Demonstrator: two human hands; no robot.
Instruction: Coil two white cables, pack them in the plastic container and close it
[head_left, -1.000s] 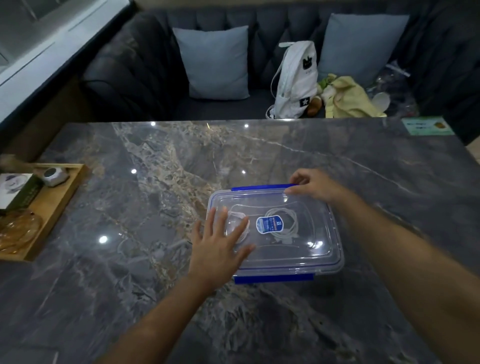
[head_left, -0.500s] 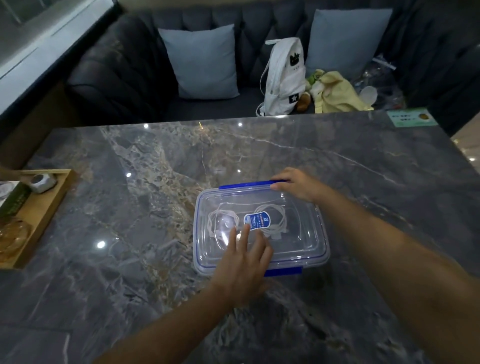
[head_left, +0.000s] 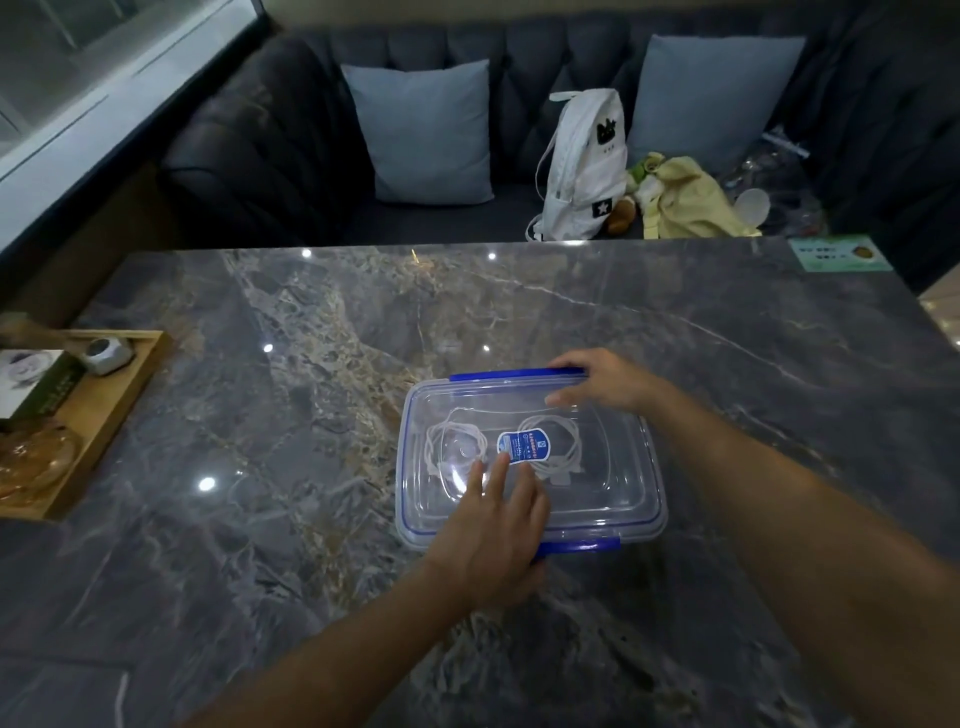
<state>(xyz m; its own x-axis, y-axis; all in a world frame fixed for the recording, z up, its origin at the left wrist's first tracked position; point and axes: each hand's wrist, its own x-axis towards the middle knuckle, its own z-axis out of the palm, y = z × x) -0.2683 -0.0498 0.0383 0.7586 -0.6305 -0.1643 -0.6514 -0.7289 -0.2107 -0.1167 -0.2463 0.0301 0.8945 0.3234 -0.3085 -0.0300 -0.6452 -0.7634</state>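
Note:
A clear plastic container (head_left: 613, 499) with blue clips sits on the marble table, its transparent lid laid on top. Through the lid I see two coiled white cables, one on the left (head_left: 452, 441) and one on the right (head_left: 563, 449), with a blue label (head_left: 523, 446) between them. My left hand (head_left: 493, 535) lies flat on the lid's near edge, fingers together, over the near blue clip (head_left: 587, 545). My right hand (head_left: 605, 382) rests on the far right of the lid, fingers curled at the far blue clip (head_left: 509, 375).
A wooden tray (head_left: 104, 410) with a small box, a round gadget and a glass dish sits at the table's left edge. A green card (head_left: 839, 253) lies at the far right corner. Behind the table a dark sofa holds cushions, a white backpack (head_left: 587, 166) and a yellow cloth.
My left hand has slid from the lid's left part toward its near edge, over the near clip. My right hand stays at the far clip. The view has shifted slightly.

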